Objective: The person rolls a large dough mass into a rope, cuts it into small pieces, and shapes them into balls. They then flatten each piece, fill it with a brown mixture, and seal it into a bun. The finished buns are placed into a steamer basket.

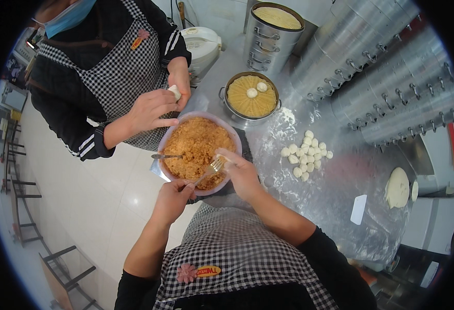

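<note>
Over the near side of a pink bowl (230,124), my left hand (175,200) pinches the handle of a metal fork (214,166). The fork's tines point up and right, against my right hand (242,175). My right hand is curled around a piece of pale dough (226,163), mostly hidden by its fingers. Reddish-brown minced filling (198,137) heaps up in the bowl. A second metal utensil (167,156) is stuck into the filling from the left, its head buried. Across the bowl, a co-worker's hands (157,108) hold a white dough bun (174,92).
A round steamer tray (242,101) with two white buns stands beyond the bowl. Several dough pieces (307,155) lie on the floured metal table (273,170). Tall steamer stacks (356,46) rise at the back right. A larger dough lump (397,187) and white scraper (358,209) lie rightward.
</note>
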The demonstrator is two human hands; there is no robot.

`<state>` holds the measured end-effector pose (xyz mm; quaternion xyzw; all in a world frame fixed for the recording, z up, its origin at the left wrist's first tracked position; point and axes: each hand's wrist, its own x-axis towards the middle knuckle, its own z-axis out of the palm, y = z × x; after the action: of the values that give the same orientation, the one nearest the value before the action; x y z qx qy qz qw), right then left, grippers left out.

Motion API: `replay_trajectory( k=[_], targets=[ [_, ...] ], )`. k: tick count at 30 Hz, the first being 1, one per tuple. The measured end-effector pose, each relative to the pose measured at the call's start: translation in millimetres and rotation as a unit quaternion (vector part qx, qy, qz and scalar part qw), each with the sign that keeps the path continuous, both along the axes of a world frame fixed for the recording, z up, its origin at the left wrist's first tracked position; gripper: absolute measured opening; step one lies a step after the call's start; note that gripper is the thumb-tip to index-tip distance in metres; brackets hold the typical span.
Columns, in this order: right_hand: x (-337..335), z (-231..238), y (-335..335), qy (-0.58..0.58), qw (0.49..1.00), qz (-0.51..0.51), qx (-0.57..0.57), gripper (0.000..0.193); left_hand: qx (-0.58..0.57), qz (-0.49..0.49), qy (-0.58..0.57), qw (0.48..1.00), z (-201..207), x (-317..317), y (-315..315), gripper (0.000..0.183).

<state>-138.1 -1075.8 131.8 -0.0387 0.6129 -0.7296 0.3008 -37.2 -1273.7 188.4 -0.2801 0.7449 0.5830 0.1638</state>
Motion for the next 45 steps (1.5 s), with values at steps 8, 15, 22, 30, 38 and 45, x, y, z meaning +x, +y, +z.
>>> replay_trajectory(
  k=[8, 15, 22, 30, 38, 45],
  targets=[
    [-2, 5, 5, 0.192, 0.97, -0.021, 0.147, 0.042, 0.504, 0.147, -0.137, 0.84, -22, 16, -25, 0.017],
    [-11, -12, 3, -0.242, 0.952, -0.142, -0.126, 0.047, -0.372, -0.078, 0.26, 0.888, -55, 8, 6, 0.017],
    [8, -13, 8, -0.332, 0.904, -0.114, -0.246, 0.044, -0.339, -0.057, 0.284, 0.895, -54, -13, 39, 0.018],
    [26, -32, -4, -0.3, 0.883, -0.035, -0.36, 0.038, 0.199, 0.105, 0.103, 0.969, -41, -19, 44, 0.015],
    [39, -6, -4, -0.254, 0.946, -0.039, -0.198, 0.033, 0.196, 0.079, 0.136, 0.968, -39, -7, 35, 0.007],
    [49, 11, -11, -0.003, 0.999, 0.017, 0.046, 0.033, 0.176, 0.086, 0.157, 0.968, -35, 5, 32, 0.009]
  ],
)
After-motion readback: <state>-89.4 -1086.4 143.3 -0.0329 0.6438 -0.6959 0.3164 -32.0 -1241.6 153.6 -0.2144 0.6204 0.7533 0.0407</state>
